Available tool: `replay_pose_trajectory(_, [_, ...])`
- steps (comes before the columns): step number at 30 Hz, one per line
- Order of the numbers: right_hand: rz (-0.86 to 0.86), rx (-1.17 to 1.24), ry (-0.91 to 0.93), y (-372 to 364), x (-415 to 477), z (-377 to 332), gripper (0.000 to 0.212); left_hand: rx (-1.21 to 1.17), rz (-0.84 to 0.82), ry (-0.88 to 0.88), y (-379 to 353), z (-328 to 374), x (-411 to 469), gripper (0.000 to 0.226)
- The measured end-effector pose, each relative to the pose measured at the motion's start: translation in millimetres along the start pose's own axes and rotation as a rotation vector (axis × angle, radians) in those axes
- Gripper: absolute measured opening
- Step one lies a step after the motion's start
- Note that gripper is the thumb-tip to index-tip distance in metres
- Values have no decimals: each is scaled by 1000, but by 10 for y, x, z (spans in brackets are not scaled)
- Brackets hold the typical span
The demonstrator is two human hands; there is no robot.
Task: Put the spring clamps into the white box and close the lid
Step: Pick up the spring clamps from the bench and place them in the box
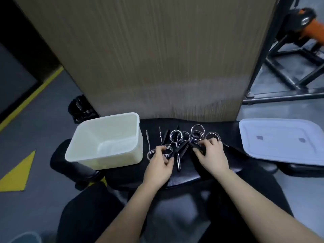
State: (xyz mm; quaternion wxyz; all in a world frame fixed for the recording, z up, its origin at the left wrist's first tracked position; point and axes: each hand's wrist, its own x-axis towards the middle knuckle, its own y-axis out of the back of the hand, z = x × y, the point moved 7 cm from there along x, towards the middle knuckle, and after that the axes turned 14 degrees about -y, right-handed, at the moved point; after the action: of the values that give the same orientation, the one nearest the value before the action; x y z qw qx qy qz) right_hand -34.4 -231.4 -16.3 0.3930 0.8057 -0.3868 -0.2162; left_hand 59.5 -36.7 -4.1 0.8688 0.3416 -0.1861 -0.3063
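Several chrome spring clamps [197,131] with black handles lie in a heap on a black padded seat [182,178]. The white box [105,140] stands open and empty at the seat's left end. Its white lid [282,141] lies flat at the right end. My left hand [160,163] is closed around the nearest-left clamp [151,153], its coil showing past my fingers. My right hand [211,153] grips the black handle of a clamp [199,148] in the middle of the heap.
A tall brown panel [157,58] rises right behind the seat. A black metal frame [287,67] with an orange machine stands at the back right. A black bag [81,109] lies on the grey floor behind the box. Yellow floor markings run at the left.
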Motion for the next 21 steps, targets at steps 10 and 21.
replay_pose_trajectory(10, [-142,159,-401,-130,335,411,35,434,-95,-88,-459,104,644,28])
replay_pose_trajectory(21, [-202,262,-463,-96,318,400,31,533,-36,-191,-458,237,560,26])
